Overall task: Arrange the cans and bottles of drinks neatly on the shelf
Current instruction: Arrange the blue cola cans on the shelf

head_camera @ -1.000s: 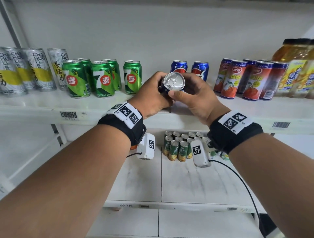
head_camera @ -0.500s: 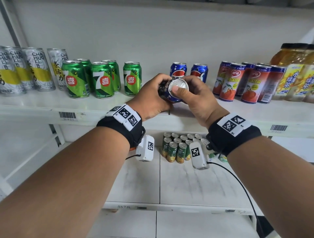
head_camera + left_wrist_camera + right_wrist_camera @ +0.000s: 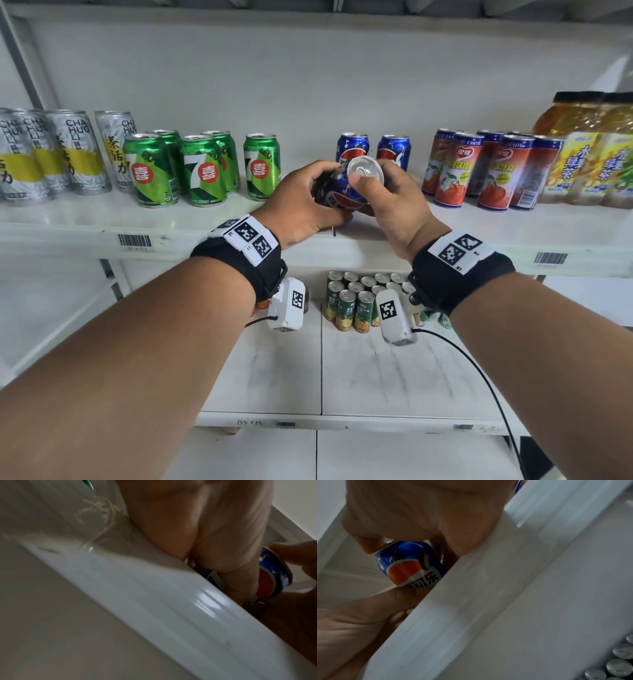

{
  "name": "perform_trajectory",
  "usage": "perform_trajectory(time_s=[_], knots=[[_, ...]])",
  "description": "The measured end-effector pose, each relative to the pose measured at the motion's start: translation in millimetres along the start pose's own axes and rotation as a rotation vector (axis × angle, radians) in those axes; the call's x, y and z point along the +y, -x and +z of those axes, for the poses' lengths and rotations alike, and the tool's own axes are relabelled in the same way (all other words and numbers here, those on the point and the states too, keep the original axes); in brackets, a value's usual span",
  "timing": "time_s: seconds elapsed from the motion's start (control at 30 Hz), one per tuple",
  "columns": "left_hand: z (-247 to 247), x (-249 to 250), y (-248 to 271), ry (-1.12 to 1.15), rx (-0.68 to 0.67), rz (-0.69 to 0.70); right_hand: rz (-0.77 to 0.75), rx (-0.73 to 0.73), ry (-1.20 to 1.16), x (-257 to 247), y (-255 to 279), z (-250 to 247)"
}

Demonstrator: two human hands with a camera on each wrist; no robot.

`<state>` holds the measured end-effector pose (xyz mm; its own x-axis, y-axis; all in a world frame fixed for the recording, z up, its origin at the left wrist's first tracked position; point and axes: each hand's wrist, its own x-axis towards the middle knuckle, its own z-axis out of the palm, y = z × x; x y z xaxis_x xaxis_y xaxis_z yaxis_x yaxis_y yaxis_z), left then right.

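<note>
Both hands hold one blue Pepsi can (image 3: 346, 190) just above the front of the white shelf (image 3: 85, 222), tilted with its silver top toward me. My left hand (image 3: 308, 202) wraps its left side and bottom; my right hand (image 3: 387, 195) grips the right side with the thumb on the rim. The can's blue and red label shows in the left wrist view (image 3: 269, 584) and in the right wrist view (image 3: 412, 566). Two more Pepsi cans (image 3: 352, 147) stand upright behind it.
On the shelf stand silver-yellow tall cans (image 3: 51, 154), green 7-Up cans (image 3: 202, 168), red juice cans (image 3: 479, 168) and yellow tea bottles (image 3: 589, 150). Several small green cans (image 3: 356, 301) sit on the lower shelf (image 3: 274, 377).
The can has tipped from top-facing-me toward upright and sunk closer to the shelf; both hands stay on it.
</note>
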<state>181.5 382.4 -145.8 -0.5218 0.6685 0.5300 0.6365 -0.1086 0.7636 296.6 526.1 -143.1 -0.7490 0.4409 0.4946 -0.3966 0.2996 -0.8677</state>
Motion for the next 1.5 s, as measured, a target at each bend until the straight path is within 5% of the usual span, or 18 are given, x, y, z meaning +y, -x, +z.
perform_trajectory(time_s=[0.23,0.4,0.6,0.83,1.03,1.17,1.37,1.5], knots=[[11,25,-12,-0.047,-0.085,0.000,-0.199,-0.035,0.523,-45,-5,-18],[35,55,-36,-0.191,-0.222,-0.007,-0.204,-0.060,0.873,-75,-10,-56],[95,99,-80,-0.616,-0.427,0.048,-0.185,-0.054,1.232,-94,-13,-121],[134,116,-129,-0.774,-0.388,0.157,-0.022,-0.011,1.332,-92,-26,-183],[116,105,-163,-0.820,-0.341,0.142,0.075,-0.108,1.422,-82,-45,-196],[85,97,-174,-0.855,-0.277,0.088,0.026,-0.186,1.528,-90,-67,-173],[33,82,-176,-1.004,-0.160,0.013,-0.169,-0.237,1.376,-89,-117,-114],[8,70,-173,-1.025,-0.141,-0.040,-0.141,-0.289,1.368,-66,-153,-88]])
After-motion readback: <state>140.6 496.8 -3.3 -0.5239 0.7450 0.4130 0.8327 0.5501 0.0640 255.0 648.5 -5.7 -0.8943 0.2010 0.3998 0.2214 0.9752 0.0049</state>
